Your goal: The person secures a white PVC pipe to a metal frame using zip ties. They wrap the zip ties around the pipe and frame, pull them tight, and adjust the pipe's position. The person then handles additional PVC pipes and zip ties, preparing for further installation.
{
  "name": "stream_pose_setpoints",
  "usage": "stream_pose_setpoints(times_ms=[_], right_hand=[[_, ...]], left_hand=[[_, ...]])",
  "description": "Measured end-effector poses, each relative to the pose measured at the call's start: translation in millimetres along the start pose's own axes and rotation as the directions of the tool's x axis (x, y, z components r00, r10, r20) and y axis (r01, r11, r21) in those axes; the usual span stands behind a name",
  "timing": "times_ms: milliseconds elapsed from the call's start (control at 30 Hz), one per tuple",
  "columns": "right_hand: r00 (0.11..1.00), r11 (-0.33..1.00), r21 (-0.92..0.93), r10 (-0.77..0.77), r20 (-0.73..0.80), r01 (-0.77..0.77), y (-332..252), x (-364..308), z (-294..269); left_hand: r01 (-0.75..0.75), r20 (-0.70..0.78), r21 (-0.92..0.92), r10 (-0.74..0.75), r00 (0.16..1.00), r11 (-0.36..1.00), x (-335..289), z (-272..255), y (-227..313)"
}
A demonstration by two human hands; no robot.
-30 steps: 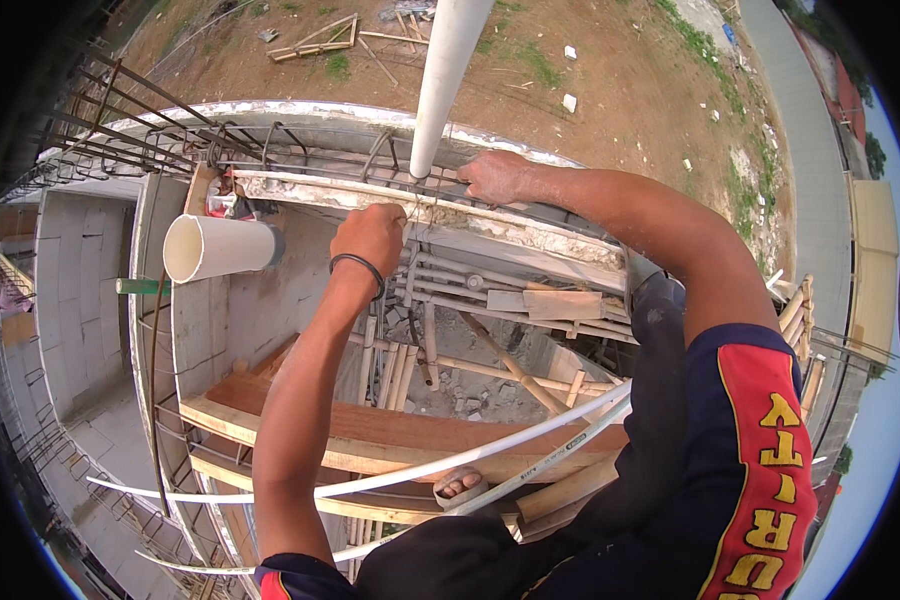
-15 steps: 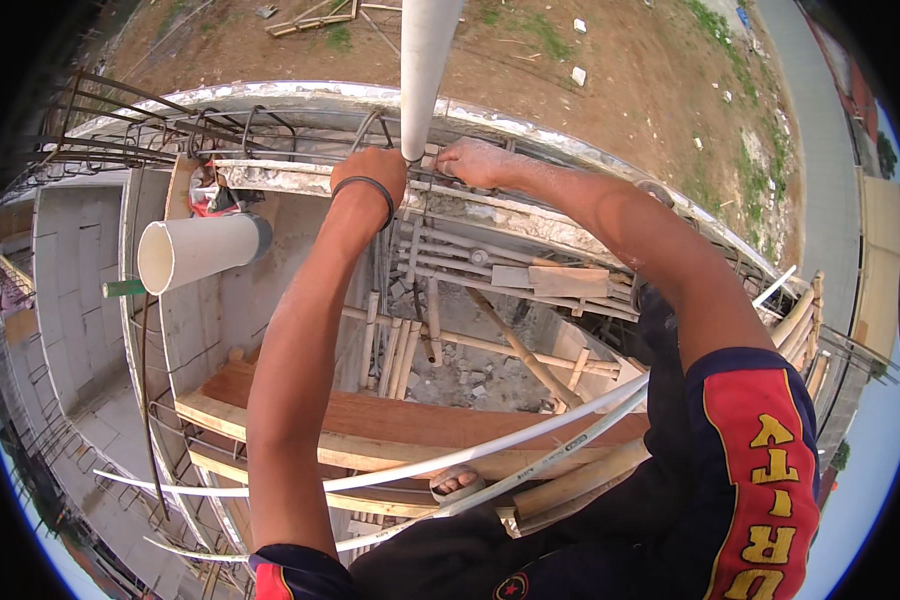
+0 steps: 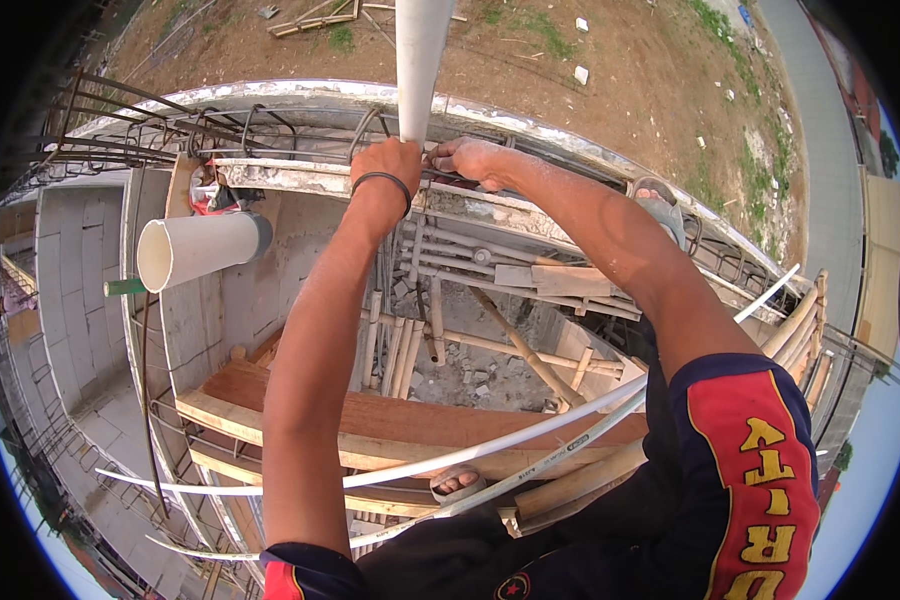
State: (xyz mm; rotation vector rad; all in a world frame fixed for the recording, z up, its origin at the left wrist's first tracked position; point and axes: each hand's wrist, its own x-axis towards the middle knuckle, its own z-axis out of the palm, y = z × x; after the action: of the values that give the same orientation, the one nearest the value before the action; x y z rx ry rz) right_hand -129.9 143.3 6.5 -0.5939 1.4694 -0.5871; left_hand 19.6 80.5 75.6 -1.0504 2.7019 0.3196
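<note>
A thick white pipe rises upright from the top of the wall, by the rebar. My left hand, with a black band on its wrist, is closed right at the foot of the pipe and covers its lower end; what its fingers grip is hidden. My right hand comes in from the right, its thumb and fingers pinched together just beside the pipe's foot. Whatever is in that pinch is too small to make out. Bent steel rebar runs along the wall top around both hands.
A wide white pipe piece juts out at the left, near a bag. Below me are wooden planks, thin white pipes and bamboo poles over a deep rubble-floored space. My sandalled foot rests on the planks.
My left hand has shifted right, now in front of the pipe's foot. The right hand stays close to it, with its fingers drawn in. The pipe sits slightly farther left in view.
</note>
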Motion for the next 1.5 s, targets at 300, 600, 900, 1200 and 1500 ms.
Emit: stream_pose_setpoints(times_ms=[300, 600, 900, 1200, 1500], right_hand=[[0.950, 0.969, -0.129, 0.172, -0.262, -0.211, -15.0, 2.8, 15.6], [0.916, 0.993, -0.030, 0.094, -0.390, -0.115, 22.9, 49.5, 2.4], [0.959, 0.989, 0.146, 0.028, -0.281, 0.014, 2.5, 17.5, 13.4], [0.981, 0.992, 0.114, -0.036, -0.188, 0.058, -8.7, 4.9, 19.5], [0.992, 0.984, 0.133, -0.106, -0.071, 0.114, 3.3, -1.1, 3.8]], left_hand=[[0.101, -0.195, -0.165, -0.133, 0.972, 0.981, -12.7, 36.1, 23.3], [0.165, -0.188, -0.632, -0.356, 0.915, 0.757, -62.4, 47.7, 15.9], [0.143, -0.104, -0.383, -0.197, 0.975, 0.913, -61.4, 24.3, 36.5], [0.251, 0.108, -0.782, -0.272, 0.956, 0.570, -10.8, 64.8, 23.0], [0.150, -0.094, -0.832, -0.402, 0.911, 0.534, 18.3, 55.0, -31.0]])
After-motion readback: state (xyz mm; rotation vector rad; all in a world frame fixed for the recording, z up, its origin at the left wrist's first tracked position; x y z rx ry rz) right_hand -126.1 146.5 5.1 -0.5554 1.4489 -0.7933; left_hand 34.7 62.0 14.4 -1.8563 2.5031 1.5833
